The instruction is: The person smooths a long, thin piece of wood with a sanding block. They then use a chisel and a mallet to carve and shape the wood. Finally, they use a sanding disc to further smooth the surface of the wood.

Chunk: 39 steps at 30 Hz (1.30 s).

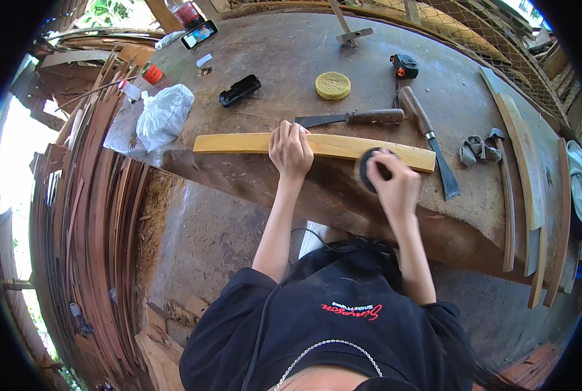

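Observation:
A narrow, pale yellow wooden strip (pixel 349 145) lies along the near edge of the workbench. Toward its left half, my left hand (pixel 291 153) is closed over the strip with bent fingers. My right hand (pixel 398 186), slightly blurred, grips a round black pad (pixel 367 171) against the near side of the strip, close to its right end. The underside of the pad is hidden. Just beyond the strip lies a dark-bladed knife (pixel 375 116). A second wooden-handled knife (pixel 423 117) rests past the strip's right end, its broad blade pointing toward me.
On the bench (pixel 271 52) are a yellow round pad (pixel 332 85), a tape measure (pixel 405 66), a black case (pixel 239 90), a white plastic bag (pixel 165 116), a propped phone (pixel 199 34) and a grey cloth (pixel 480 151). Long boards (pixel 522 150) lie right; stacked planks (pixel 102 241) stand left.

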Motion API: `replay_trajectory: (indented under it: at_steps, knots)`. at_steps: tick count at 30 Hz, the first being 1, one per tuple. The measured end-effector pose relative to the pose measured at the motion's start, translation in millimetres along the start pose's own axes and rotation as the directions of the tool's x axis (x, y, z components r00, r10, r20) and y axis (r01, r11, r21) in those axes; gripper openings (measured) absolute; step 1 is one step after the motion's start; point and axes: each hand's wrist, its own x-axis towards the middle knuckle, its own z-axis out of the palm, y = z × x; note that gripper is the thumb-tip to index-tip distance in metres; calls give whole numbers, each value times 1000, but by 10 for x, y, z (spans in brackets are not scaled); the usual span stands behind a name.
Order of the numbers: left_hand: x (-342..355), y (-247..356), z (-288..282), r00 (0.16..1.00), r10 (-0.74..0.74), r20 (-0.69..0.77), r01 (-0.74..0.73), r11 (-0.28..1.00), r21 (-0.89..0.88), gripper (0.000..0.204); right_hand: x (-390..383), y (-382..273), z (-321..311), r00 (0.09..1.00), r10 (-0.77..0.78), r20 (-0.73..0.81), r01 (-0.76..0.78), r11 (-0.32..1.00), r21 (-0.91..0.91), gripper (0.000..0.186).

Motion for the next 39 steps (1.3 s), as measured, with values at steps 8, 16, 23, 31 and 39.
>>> replay_trajectory:
  at_steps: [8, 16, 23, 31, 39]
  knots:
    - [19, 39, 31, 1000, -1, 11, 2, 1000, -18, 27, 462, 75, 313, 998, 35, -43, -32, 996, 81, 12]
    - [8, 22, 2, 1000, -8, 28, 8, 1000, 26, 23, 84, -67, 124, 999, 18, 29, -19, 999, 43, 12]
    - [28, 80, 9, 1000, 1, 13, -1, 1000, 11, 27, 367, 153, 190, 990, 29, -138, -35, 999, -42, 11]
    - [5, 17, -4, 1000, 2, 18, -3, 1000, 15, 27, 173, 1, 264, 1000, -14, 24, 13, 1000, 19, 13]
    - [13, 74, -6, 1000, 26, 17, -26, 1000, 9, 26, 262, 245, -64, 987, 46, -153, -61, 994, -91, 12]
